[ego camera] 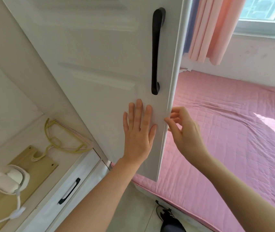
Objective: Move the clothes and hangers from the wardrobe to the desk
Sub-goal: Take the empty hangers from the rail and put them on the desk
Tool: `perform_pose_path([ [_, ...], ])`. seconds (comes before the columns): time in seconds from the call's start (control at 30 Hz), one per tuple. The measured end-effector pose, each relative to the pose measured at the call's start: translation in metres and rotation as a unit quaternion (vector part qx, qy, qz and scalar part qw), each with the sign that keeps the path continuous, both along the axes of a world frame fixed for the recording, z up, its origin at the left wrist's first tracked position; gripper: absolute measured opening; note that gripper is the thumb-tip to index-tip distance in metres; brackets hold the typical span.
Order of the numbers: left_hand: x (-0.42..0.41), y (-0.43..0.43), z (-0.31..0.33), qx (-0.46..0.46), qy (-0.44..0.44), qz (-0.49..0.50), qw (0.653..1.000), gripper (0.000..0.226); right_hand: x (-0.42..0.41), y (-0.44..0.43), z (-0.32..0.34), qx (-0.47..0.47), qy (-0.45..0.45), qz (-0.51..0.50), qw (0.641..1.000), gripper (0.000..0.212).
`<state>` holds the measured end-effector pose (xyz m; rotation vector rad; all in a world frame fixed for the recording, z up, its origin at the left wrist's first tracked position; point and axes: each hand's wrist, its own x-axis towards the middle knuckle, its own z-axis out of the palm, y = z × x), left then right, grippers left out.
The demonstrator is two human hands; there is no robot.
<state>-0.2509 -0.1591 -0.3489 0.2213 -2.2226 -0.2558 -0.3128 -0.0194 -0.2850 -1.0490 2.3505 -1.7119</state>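
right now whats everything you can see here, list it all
wardrobe door: one, white, centre, ajar
door handle: one, black, upright near the door's free edge
hangers: a small stack, yellow and pink, lying on the desk at lower left
desk: one, white top, left
wooden board: one, pale wood, on the desk
drawer handle: one, black, on the desk drawer front
bed cover: one, pink quilted, right
curtain: one, pink, top right beside the window
left hand: flat against the door face
right hand: fingers at the door's edge
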Motion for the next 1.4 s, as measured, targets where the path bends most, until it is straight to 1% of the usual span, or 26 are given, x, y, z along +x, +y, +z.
perform_pose_path([
  [0.23,-0.059,-0.009,-0.005,-0.025,-0.005,0.077,0.997,0.072,-0.075,-0.015,-0.001,-0.001,-0.01,0.047,0.999,0.014],
  [0.43,-0.1,-0.018,-0.005,-0.037,-0.022,0.153,0.987,0.075,-0.134,-0.036,-0.002,0.0,-0.015,0.1,0.995,0.015],
  [0.6,-0.128,-0.027,0.004,-0.044,-0.081,0.228,0.969,0.076,-0.174,-0.063,0.002,-0.015,-0.065,0.136,0.989,0.019],
  [0.73,-0.143,-0.038,0.015,-0.051,-0.136,0.278,0.95,0.081,-0.198,-0.091,0.004,-0.027,-0.078,0.155,0.984,0.035],
  [0.93,-0.151,-0.063,0.032,-0.052,-0.195,0.291,0.935,0.088,-0.224,-0.139,-0.008,-0.025,-0.043,0.145,0.988,0.052],
  [1.03,-0.153,-0.079,0.039,-0.044,-0.224,0.284,0.931,0.089,-0.237,-0.162,-0.01,-0.01,-0.032,0.155,0.987,0.054],
  [1.17,-0.154,-0.1,0.047,-0.056,-0.258,0.29,0.92,0.087,-0.251,-0.19,-0.007,0.003,-0.03,0.168,0.985,0.064],
  [1.27,-0.155,-0.113,0.054,-0.066,-0.261,0.297,0.916,0.086,-0.257,-0.209,-0.004,0.014,-0.024,0.175,0.984,0.068],
  [1.4,-0.153,-0.128,0.072,-0.063,-0.22,0.332,0.915,0.08,-0.256,-0.224,0.0,0.036,-0.001,0.192,0.981,0.079],
])
